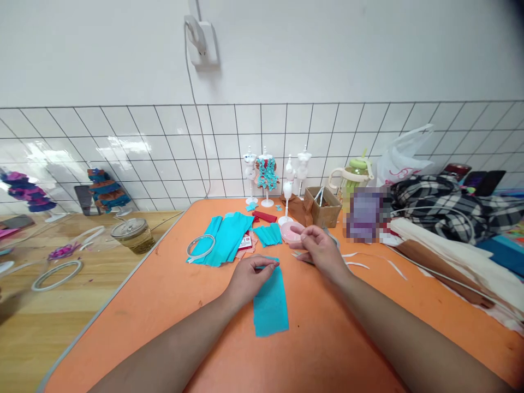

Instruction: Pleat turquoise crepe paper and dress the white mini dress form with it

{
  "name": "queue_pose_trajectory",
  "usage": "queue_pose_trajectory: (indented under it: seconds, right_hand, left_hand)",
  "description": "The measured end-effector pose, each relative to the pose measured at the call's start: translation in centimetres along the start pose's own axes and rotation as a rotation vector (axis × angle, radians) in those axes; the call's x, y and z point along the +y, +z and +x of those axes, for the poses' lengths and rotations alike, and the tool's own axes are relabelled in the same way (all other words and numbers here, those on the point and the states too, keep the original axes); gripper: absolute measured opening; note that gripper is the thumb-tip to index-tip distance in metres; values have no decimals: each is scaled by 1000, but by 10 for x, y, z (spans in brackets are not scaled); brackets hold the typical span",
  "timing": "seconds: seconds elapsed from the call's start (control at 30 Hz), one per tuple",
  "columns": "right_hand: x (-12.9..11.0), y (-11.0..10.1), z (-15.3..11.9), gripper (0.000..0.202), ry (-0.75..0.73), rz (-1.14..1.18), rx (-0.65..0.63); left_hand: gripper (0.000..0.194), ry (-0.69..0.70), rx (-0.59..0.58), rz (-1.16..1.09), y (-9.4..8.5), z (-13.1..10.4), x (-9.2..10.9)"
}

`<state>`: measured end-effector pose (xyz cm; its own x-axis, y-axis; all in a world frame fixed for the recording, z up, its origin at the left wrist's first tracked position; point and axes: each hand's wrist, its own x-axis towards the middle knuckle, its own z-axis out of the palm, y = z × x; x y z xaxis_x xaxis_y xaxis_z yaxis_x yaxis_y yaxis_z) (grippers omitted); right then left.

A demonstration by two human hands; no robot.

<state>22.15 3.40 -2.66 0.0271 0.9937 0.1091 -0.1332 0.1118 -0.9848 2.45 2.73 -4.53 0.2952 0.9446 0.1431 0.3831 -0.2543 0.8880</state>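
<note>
A turquoise paper strip point(271, 305) hangs down or lies toward me on the orange table point(196, 338). My left hand point(251, 277) pinches its upper end between thumb and fingers. To the right, my right hand point(319, 248) is raised with its fingers bent and partly apart, near a pink round dish point(291, 232). A dark object point(305, 258) shows beneath the right hand; whether the fingers hold it is unclear. Larger turquoise sheets point(229, 237) lie behind the left hand, with a roll of tape point(201, 247) on them. A smaller turquoise piece point(269, 234) lies between.
Small white mannequins point(303, 166) stand at the back, one dressed in turquoise scraps point(267, 173). A cardboard box point(323, 207), a green-lidded bottle point(356, 174) and plaid cloth point(434, 204) are at the right. A lidded jar point(134, 234) stands on the wooden table at the left.
</note>
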Motion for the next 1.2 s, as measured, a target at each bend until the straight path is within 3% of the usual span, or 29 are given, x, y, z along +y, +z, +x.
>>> queue_pose_trajectory:
  seconds: [0.2,0.33,0.47,0.6,0.67,0.77,0.83,0.9,1.0,1.07,1.2]
  right_hand:
    - [-41,-57,62,25,-236,-186,275]
    - [-53,-87,99,24,-335,-835,366]
    - [-53,-99,119,28,-260,-1372,351]
    - [-53,-104,128,27,-155,-1499,295]
    - [-55,-100,125,29,-195,-1468,354]
    - [-55,-76,99,35,-469,-1321,475]
    - [-45,-50,69,32,-608,-1170,393]
    - [-27,-24,35,30,-568,-1018,192]
    - [4,4,-4,27,-466,-831,11]
    - [18,12,-17,23,-471,-789,-66]
    - [27,14,-20,19,-504,-753,-73]
  left_hand:
    - [22,-9,43,-73,-3,2,-6]
    - [23,1,35,-61,-3,2,-7]
    - [23,31,19,-58,-2,1,-8]
    - [22,42,23,-63,-1,1,-11]
    - [22,47,32,-69,-1,1,-12]
    - [22,59,51,-63,-2,1,-9]
    - [21,72,67,-52,-2,1,-7]
    - [21,75,78,-43,-2,0,-6]
    - [20,69,70,-38,0,0,-6]
    - [20,72,58,-41,2,0,-7]
    - [20,66,61,-15,4,0,-7]
